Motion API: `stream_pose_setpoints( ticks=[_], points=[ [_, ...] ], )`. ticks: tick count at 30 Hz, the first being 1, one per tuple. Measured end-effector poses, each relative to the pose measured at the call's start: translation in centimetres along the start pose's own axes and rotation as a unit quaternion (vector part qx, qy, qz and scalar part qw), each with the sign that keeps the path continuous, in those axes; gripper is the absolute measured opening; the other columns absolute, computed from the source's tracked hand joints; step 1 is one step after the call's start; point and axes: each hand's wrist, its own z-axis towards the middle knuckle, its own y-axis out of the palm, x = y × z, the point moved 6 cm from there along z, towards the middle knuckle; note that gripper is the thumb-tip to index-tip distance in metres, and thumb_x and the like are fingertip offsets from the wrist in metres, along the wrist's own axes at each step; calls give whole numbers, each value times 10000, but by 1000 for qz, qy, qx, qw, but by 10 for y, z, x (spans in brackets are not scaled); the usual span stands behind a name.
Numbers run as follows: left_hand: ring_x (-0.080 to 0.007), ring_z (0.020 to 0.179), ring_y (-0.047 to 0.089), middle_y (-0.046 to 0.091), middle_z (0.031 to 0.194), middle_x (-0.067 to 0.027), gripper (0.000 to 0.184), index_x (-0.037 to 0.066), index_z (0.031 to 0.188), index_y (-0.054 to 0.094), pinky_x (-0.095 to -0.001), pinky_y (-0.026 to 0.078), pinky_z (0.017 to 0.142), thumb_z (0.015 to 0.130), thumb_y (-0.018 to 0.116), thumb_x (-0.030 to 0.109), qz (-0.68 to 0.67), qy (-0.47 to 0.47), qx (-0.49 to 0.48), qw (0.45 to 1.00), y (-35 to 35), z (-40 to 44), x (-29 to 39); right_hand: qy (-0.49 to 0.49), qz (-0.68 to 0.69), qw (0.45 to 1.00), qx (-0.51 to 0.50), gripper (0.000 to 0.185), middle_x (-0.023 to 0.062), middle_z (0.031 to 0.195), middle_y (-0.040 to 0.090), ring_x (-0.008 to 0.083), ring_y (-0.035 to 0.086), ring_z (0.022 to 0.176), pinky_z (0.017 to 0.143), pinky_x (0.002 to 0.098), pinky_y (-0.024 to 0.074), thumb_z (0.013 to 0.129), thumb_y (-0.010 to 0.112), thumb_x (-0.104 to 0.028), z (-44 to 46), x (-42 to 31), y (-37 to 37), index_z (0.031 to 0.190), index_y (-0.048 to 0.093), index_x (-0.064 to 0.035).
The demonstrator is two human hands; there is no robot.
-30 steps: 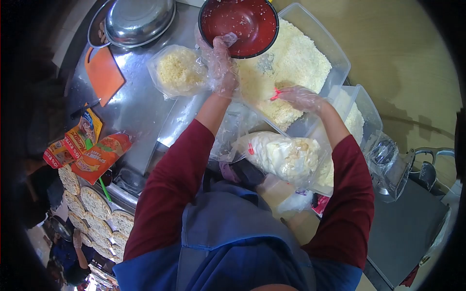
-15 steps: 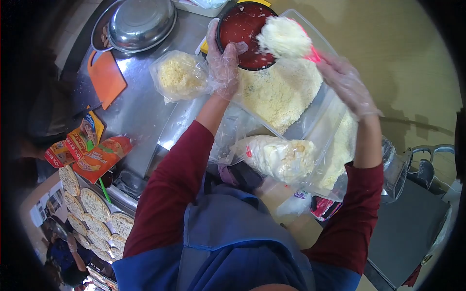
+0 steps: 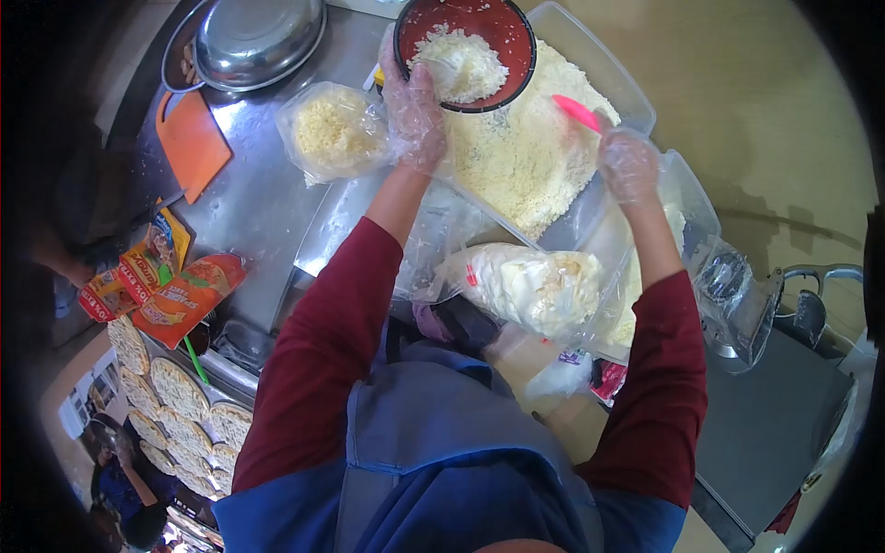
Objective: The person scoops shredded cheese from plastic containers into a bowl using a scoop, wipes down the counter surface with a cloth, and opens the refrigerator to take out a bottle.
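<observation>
My left hand (image 3: 415, 120), in a clear plastic glove, grips the near-left rim of a red bowl with a black edge (image 3: 513, 37). A heap of pale shreds (image 3: 466, 69), like grated cheese, lies in the bowl. My gloved right hand (image 3: 630, 166) is closed round the handle of a pink scoop (image 3: 577, 112), above a clear plastic bin (image 3: 643, 100). More pale yellow shreds (image 3: 530, 166) cover the bin's floor. A knotted clear bag of shreds (image 3: 336, 134) sits just left of my left hand.
A second clear bin (image 3: 698, 189) and a bag of white stuff (image 3: 535, 286) are nearer my body. Leftward lie an orange cutting board (image 3: 195, 147), a metal bowl (image 3: 258, 41), sauce pouches (image 3: 189, 297) and round flat bases (image 3: 180, 387). Another person (image 3: 138, 479) is at lower left.
The scoop's white load has gone into the red bowl. My right hand has moved down and left with the scoop, now over the bin. The bowl has shifted slightly up.
</observation>
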Motion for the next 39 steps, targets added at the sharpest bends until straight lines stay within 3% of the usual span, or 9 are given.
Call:
stream_pose_setpoints(
  ticks=[5, 8, 10, 14, 23, 25, 28, 35, 39],
  points=[
    [-252, 1208, 449, 459, 1324, -156, 646, 4, 1411, 289, -362, 318, 1041, 962, 414, 451, -2, 5, 1, 1000, -2, -2, -3, 9, 4, 988, -152, 176, 37, 891, 664, 200, 639, 825, 694, 325, 518, 827, 559, -170, -17, -13, -5, 956, 659, -105],
    [-249, 1201, 450, 465, 1314, -155, 645, 5, 1413, 288, -360, 317, 1041, 962, 415, 448, -4, 3, -9, 1000, -4, 0, -21, -85, 105, 981, -141, 332, 153, 798, 648, 303, 646, 794, 728, 439, 509, 930, 468, -358, -29, -23, -13, 904, 652, -84],
    [-248, 1198, 450, 469, 1308, -154, 644, 5, 1413, 288, -359, 316, 1042, 962, 416, 446, -6, -1, -13, 1000, -2, 1, -16, -96, 153, 927, -328, 205, 73, 920, 669, 252, 633, 918, 821, 358, 504, 872, 533, -226, -35, -54, -4, 838, 672, -80],
    [-213, 1168, 464, 479, 1287, -129, 588, 14, 1376, 321, -339, 340, 1025, 977, 421, 433, -79, -52, 5, 996, -3, -3, -15, 30, 280, 871, -402, 288, 119, 1078, 648, 297, 595, 1029, 912, 388, 463, 910, 488, -267, -42, -76, 45, 1014, 675, -75],
    [-263, 1226, 430, 441, 1336, -160, 615, 12, 1419, 285, -370, 298, 1057, 964, 417, 404, 0, -1, 12, 1000, -2, 1, 1, 17, 542, 682, -491, 464, 162, 1277, 558, 291, 541, 1139, 953, 353, 436, 882, 590, -329, -30, -107, 44, 1247, 567, -45],
    [-265, 1229, 427, 437, 1341, -161, 615, 13, 1422, 282, -370, 298, 1058, 963, 415, 401, -4, -2, 12, 1000, -1, 1, -1, 236, 661, 517, -491, 440, 104, 1029, 642, 231, 600, 902, 770, 328, 485, 867, 636, -303, -40, -90, 42, 1226, 580, -53],
    [-267, 1229, 426, 432, 1347, -163, 612, 13, 1426, 275, -371, 297, 1059, 962, 417, 385, -24, 3, 10, 1000, -2, 3, -4, 247, 667, 548, -440, 418, -78, 708, 457, 43, 373, 573, 498, 216, 316, 859, 684, -339, -33, -53, -12, 1172, 603, -74],
    [-262, 1198, 453, 474, 1307, -167, 609, 0, 1402, 304, -367, 312, 1046, 952, 437, 389, 1, 4, 13, 1000, 3, 1, 10, 263, 663, 615, -337, 404, -90, 693, 479, 15, 381, 553, 481, 161, 289, 863, 686, -322, -13, 11, -94, 1160, 608, -59],
    [-261, 1179, 470, 493, 1285, -166, 622, 1, 1398, 309, -366, 329, 1032, 949, 435, 413, 11, 16, 15, 1000, 3, 0, 14, 176, 601, 761, -168, 429, 23, 749, 589, 161, 545, 655, 613, 308, 430, 879, 629, -244, 25, -13, -115, 1241, 556, -27]
  ],
)
